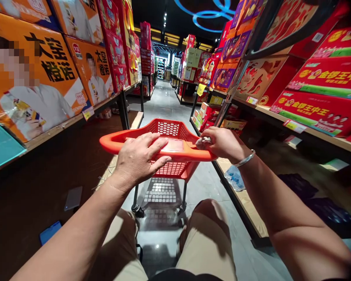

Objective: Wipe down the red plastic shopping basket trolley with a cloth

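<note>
Both hands gripped the red cart's handle [152, 150] — left hand [139, 158] draped flat, right hand [222, 142] clenched, perhaps around something small.

Cart [175, 130] is showing orange-red throughout, its basket walls carrying a square mesh pattern. Left-shelf boxes [46, 78] are showing orange with black characters. Right-shelf boxes [324, 109] are showing red with yellow characters and a green band. Farther boxes [225, 76] are showing purple. Floor [166, 105] is reading glossy grey. Ceiling light [207, 15] is glowing blue. Bracelet [245, 158] is showing silver; trousers [204, 234], beige.
</note>
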The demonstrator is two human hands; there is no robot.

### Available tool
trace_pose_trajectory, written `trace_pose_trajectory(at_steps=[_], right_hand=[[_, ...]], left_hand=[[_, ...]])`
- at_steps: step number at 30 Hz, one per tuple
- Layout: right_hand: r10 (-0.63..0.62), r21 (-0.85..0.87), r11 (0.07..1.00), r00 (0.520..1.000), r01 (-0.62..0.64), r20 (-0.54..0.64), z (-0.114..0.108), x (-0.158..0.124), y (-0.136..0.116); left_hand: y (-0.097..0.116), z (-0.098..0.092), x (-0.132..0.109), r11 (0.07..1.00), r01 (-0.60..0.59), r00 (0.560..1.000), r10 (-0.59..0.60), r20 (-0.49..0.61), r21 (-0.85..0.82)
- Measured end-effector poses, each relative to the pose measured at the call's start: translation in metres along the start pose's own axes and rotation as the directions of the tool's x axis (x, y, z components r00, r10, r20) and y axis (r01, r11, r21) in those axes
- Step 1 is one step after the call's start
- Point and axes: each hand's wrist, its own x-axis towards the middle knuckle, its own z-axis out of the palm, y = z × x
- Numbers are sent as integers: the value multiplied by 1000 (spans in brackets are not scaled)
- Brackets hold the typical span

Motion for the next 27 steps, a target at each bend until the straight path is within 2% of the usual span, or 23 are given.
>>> trace_pose_trajectory(at_steps=[2,3,5,8,10,13,15,17,18,19,21,23,25,27], right_hand=[[25,-116,993,999,-20,38,-5,8,-13],[33,-120,992,999,-28,35,-8,11,-19],[-2,-46,999,1000,2,-2,-10,16,-30],[-158,113,980,986,163,-52,1,30,-38],[-243,174,957,969,231,50,14,42,-37],[-277,179,956,915,232,295,28,56,-28],[-290,182,955,864,234,411,27,58,-22],[-338,244,937,827,250,450,16,54,-18],[-364,295,921,827,253,428,8,49,-16],[-377,350,903,851,250,365,0,44,-13],[-345,451,858,926,245,154,-15,30,-6],[-260,511,829,966,228,-9,-21,13,4],[-153,524,835,985,169,-74,-15,-8,14],[13,513,856,990,60,-137,2,-32,16]], left_hand=[[0,0,0,1000,-3,1000,3,-2,10],[1,0,1,1000,-1,1000,1,-2,16],[2,0,1,1000,4,1000,-4,0,28],[5,-1,0,999,20,1000,-20,1,34],[7,-2,-2,999,29,1000,-29,-1,24],[7,-4,-4,999,31,1000,-31,0,15],[5,-5,-5,999,33,999,-33,2,11],[2,-6,-6,999,41,999,-41,8,0],[0,-7,-7,999,45,999,-45,11,-8],[-2,-7,-8,999,48,999,-48,15,-17],[-7,-8,-10,998,48,999,-48,13,-32],[-11,-8,-13,999,36,999,-36,2,-34],[-15,-8,-15,999,24,1000,-24,-14,-27],[-20,-8,-18,999,20,999,-21,-25,-25]])
